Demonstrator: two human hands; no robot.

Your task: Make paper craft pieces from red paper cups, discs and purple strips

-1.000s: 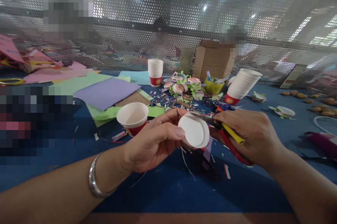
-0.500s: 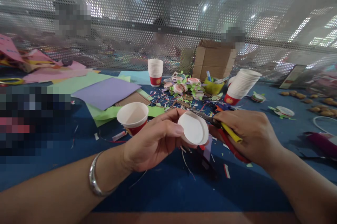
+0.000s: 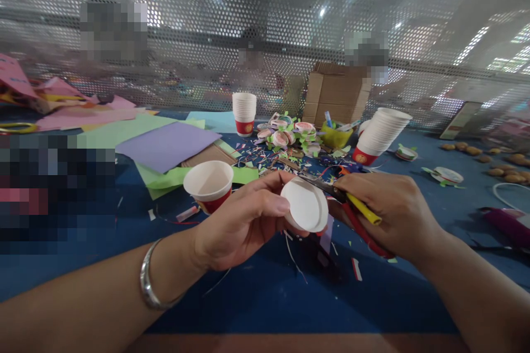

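Observation:
My left hand (image 3: 248,215), with a silver bangle at its wrist, pinches a round white paper cup bottom (image 3: 305,206) by its left side, thumb on top. My right hand (image 3: 385,209) grips a pair of scissors (image 3: 364,226) with red and yellow handles. The blades lie against the upper right rim of the cup bottom; the lower blade is partly hidden. A cut-down white and red paper cup (image 3: 209,187) stands just behind my left wrist.
Purple paper (image 3: 168,146) and green sheets lie at left. A stack of paper cups (image 3: 244,114) and a tilted stack (image 3: 379,135) stand behind. Small paper turtles (image 3: 285,135), scraps and a yellow container (image 3: 336,135) fill the middle; a cardboard box (image 3: 337,93) is at the back.
The cup bottom has turned and tilted slightly in my left hand. My right hand and the scissors have shifted only a little; everything else stays put.

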